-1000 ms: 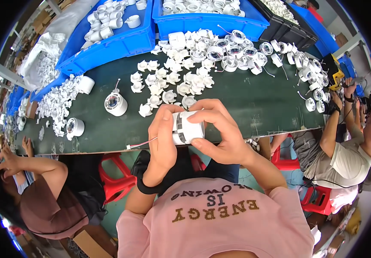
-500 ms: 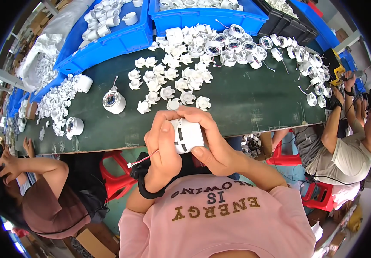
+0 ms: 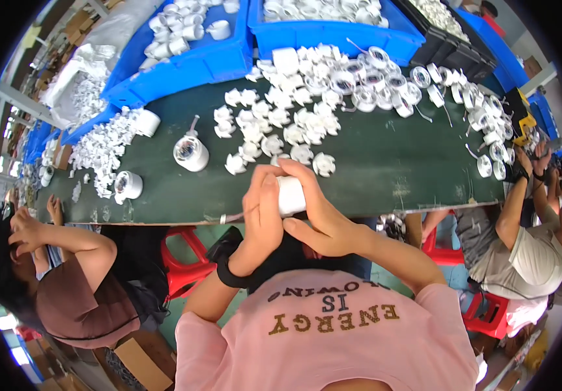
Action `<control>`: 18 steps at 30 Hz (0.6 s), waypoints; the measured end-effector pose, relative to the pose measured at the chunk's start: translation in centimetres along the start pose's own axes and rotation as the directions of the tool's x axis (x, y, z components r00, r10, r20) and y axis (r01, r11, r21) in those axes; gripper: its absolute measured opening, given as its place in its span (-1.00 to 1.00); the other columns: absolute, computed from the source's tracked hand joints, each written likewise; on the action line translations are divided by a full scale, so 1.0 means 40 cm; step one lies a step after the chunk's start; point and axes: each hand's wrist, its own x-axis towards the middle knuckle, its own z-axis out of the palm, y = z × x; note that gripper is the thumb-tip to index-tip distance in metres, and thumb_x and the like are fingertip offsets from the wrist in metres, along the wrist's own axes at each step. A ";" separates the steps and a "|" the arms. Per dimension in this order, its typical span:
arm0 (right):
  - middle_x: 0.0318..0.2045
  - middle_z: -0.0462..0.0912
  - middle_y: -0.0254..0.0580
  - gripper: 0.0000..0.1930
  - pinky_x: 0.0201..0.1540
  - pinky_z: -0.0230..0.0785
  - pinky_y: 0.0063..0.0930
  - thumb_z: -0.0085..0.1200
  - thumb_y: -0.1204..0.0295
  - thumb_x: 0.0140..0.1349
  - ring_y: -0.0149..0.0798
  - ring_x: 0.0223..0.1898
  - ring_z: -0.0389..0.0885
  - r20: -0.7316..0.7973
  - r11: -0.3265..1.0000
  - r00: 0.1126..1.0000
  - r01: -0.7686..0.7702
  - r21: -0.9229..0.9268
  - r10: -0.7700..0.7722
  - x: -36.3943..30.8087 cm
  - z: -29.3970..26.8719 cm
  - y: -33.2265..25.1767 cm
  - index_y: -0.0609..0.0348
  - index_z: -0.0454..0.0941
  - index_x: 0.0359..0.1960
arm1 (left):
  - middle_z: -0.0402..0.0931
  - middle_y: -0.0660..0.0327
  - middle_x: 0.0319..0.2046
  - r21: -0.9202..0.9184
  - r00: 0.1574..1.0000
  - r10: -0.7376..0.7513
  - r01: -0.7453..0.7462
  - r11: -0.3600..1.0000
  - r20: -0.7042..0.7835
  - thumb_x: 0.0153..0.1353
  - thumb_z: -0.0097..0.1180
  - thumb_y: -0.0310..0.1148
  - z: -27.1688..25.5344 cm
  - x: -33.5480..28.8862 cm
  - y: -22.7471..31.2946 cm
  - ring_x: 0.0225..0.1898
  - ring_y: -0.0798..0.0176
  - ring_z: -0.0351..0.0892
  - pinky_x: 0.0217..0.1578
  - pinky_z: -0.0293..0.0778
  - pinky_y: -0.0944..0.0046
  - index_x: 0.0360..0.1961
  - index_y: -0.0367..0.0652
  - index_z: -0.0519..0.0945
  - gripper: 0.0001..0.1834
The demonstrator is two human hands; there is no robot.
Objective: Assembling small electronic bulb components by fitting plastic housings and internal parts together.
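Observation:
Between my two hands is a white cylindrical housing [image 3: 291,197], held just above the table's near edge. My left hand [image 3: 261,218] wraps its left side, and a thin lead with a small white connector [image 3: 224,219] sticks out past that hand. On the right side, my right hand [image 3: 325,225] presses with fingers over the top and thumb low. Much of the housing is covered by both hands. Just beyond them lie several white bladed fan wheels [image 3: 271,144]. A similar housing with a lead [image 3: 191,154] stands to the left, and another white housing [image 3: 128,186] lies further left.
Blue bins [image 3: 183,73] of white parts line the far side of the green table [image 3: 404,153], beside a black crate [image 3: 466,49]. Wired round parts [image 3: 372,79] are heaped at the back right; small white pieces [image 3: 101,146] at left. Co-workers [image 3: 85,280] sit on both sides.
The housing has turned in my hands: its dark slots, visible before, no longer show. My right thumb has shifted, and the lead is blurred. The whole view has slid slightly sideways.

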 end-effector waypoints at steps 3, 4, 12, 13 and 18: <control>0.23 0.10 0.10 -0.22 0.12 0.23 -0.33 0.07 0.51 0.14 -0.06 0.14 0.30 -0.146 0.907 0.968 -0.245 -0.343 0.206 0.015 -0.001 -0.015 0.26 -0.13 0.33 | 0.47 0.19 -0.30 -0.109 0.977 -0.212 0.211 0.971 0.007 0.37 -0.26 -0.13 -0.034 0.041 -0.039 -0.38 0.35 0.42 -0.44 0.31 0.37 -0.15 -0.28 0.40 -0.62; 0.21 0.16 0.03 -0.20 -0.04 0.38 -0.41 0.08 0.57 0.13 -0.15 0.02 0.44 -0.162 0.914 0.950 -0.303 -0.269 0.267 0.005 -0.005 -0.003 0.20 -0.13 0.36 | 0.45 0.18 -0.31 -0.139 0.934 -0.356 0.353 0.925 0.001 0.35 -0.20 -0.14 -0.026 0.059 -0.003 -0.32 0.36 0.41 -0.34 0.34 0.36 -0.01 -0.27 0.32 -0.61; -0.08 0.49 -0.15 -0.31 -0.28 0.52 -0.51 0.10 0.50 0.17 -0.32 -0.20 0.56 -0.282 0.752 0.784 -0.324 0.574 0.553 0.097 -0.138 0.049 0.16 0.05 0.32 | 0.32 -0.17 0.11 0.428 0.699 -0.231 -0.118 0.896 0.677 0.01 0.33 -0.21 -0.057 0.228 0.159 0.12 -0.01 0.40 0.12 0.29 0.18 0.24 -0.33 0.19 -0.16; -0.14 0.51 -0.16 -0.32 -0.36 0.48 -0.54 0.10 0.48 0.16 -0.37 -0.32 0.56 -0.340 0.799 0.815 -0.227 0.557 0.469 0.105 -0.160 0.073 0.16 0.06 0.31 | 0.45 -0.09 0.01 0.280 0.676 -0.066 -0.213 0.936 0.734 0.03 0.31 -0.24 -0.078 0.316 0.179 0.03 0.01 0.48 0.05 0.36 0.20 0.15 -0.28 0.36 -0.32; -0.06 0.37 -0.15 -0.36 -0.07 0.38 -0.44 0.10 0.63 0.05 -0.35 -0.08 0.42 -0.470 0.892 0.786 -0.218 0.397 0.402 0.074 -0.222 0.176 0.21 0.07 0.17 | 0.57 0.18 -0.27 0.505 0.977 -0.049 -0.063 0.861 0.205 0.06 0.26 -0.33 -0.188 0.832 -0.049 -0.22 0.32 0.52 -0.16 0.45 0.32 -0.10 -0.30 0.52 -0.61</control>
